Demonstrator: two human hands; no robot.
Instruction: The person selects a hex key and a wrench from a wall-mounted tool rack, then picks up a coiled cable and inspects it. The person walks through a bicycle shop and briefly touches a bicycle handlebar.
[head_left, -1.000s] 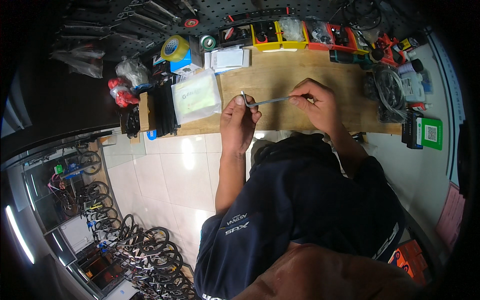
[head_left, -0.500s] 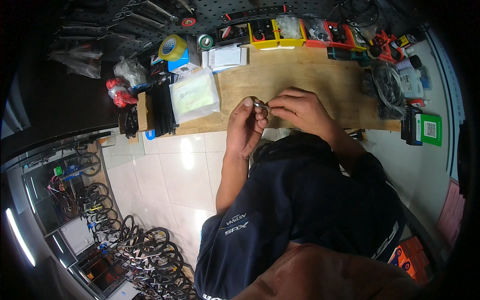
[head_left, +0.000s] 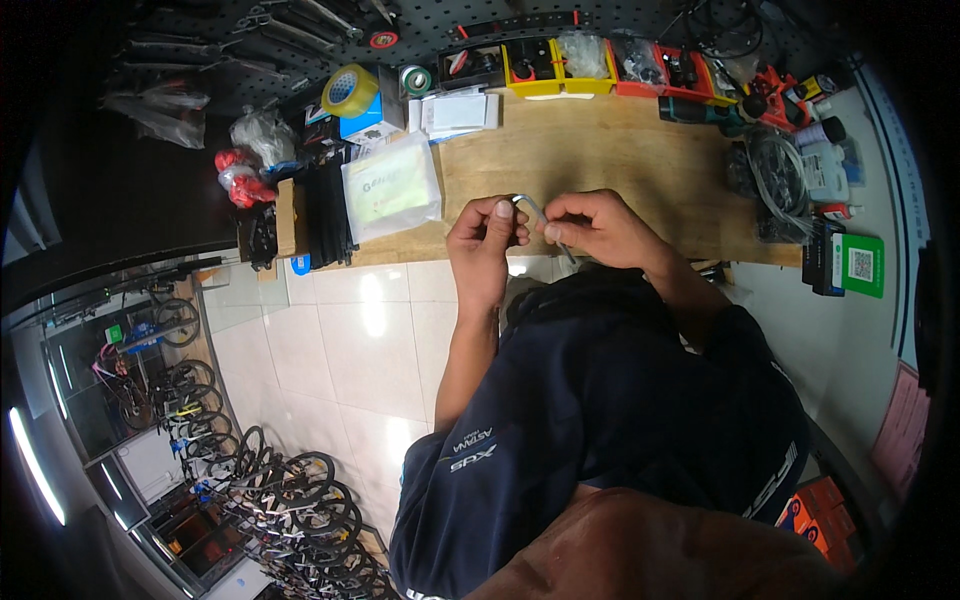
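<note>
A silver, bent hex key [head_left: 531,206] spans the gap between my two hands above the near edge of the wooden workbench [head_left: 600,130]. Its long arm slants down past my right fingers, with the tip showing below them. My right hand [head_left: 607,230] pinches this long arm between thumb and fingertips. At the bent end, my left hand [head_left: 485,237] is closed, thumb against curled fingers, around something small that I cannot make out. Closest to my left hand on the bench lies a white plastic packet [head_left: 392,188].
Yellow and red parts bins [head_left: 560,70] line the bench's back. Clear tape [head_left: 350,91] sits on boxes at the back left. Coiled cable [head_left: 780,175] and bottles stand at the right. Bicycles [head_left: 300,500] fill the lower left, beyond the tiled floor.
The hex key's bend and long arm now show between my hands; before, only a small bit of metal was visible at my fingertips. My right hand has shifted slightly down.
</note>
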